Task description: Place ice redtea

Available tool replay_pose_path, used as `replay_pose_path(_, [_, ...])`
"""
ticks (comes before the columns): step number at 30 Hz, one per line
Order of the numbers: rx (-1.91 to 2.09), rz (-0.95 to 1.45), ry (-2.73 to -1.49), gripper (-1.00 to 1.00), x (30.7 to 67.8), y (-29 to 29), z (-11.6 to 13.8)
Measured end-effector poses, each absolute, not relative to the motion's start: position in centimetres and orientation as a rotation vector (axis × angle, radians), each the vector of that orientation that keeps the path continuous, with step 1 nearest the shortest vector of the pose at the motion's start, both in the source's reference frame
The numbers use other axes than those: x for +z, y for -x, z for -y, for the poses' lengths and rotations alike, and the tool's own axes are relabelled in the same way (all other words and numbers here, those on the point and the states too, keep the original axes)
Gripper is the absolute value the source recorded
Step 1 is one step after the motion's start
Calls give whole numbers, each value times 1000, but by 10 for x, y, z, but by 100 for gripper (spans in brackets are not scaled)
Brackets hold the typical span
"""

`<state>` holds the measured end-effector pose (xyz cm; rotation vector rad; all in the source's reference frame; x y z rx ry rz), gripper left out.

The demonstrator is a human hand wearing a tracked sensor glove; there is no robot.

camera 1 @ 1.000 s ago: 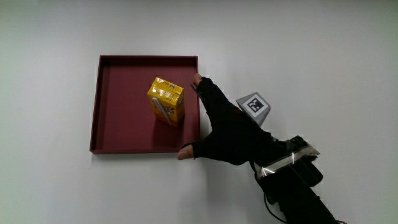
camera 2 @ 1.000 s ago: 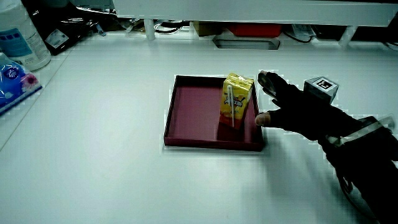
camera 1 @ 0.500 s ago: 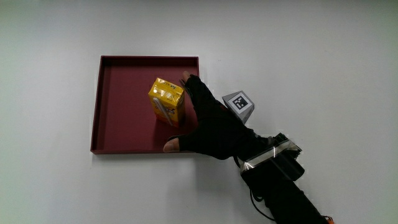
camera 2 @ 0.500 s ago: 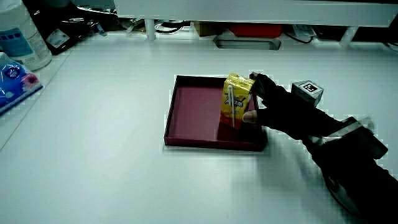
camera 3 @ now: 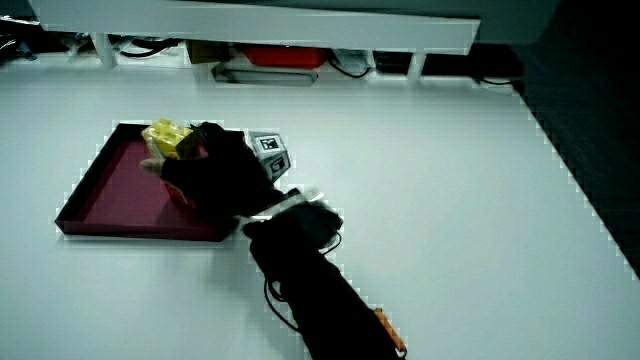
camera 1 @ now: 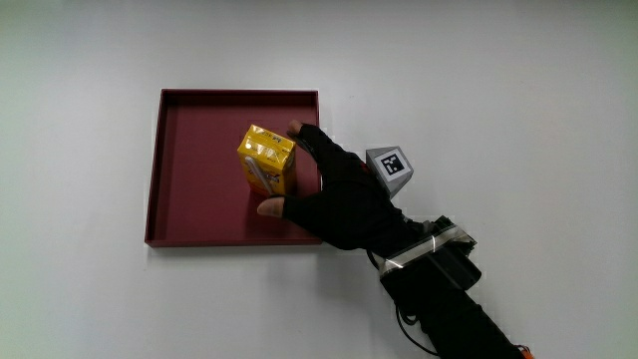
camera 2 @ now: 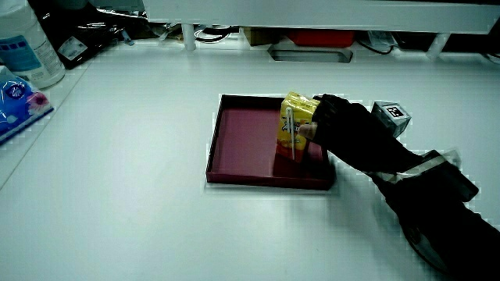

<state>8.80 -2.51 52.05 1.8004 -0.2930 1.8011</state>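
The yellow cardboard drink carton [camera 1: 266,162] stands upright inside the shallow dark-red square tray [camera 1: 184,199] on the white desk [camera 1: 498,90]. The black-gloved hand [camera 1: 334,194] reaches over the tray's rim, its grip closed around the carton: thumb on the side nearer the person, fingers on the farther side. If this is the release, it seems best to let the base sit flat, then open the grip without tipping it. In a side view the glove covers most of the carton [camera 3: 165,137], so contact there is unclear.
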Motion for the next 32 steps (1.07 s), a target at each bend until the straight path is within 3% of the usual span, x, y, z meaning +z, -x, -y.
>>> replay_pose_path(20, [1968, 129, -1950, -100, 519, -91, 16])
replay_pose_path(27, [1990, 173, -1987, -100, 515, -91, 13])
replay_pose_path(32, [2083, 201, -1917, -100, 503, -98, 17])
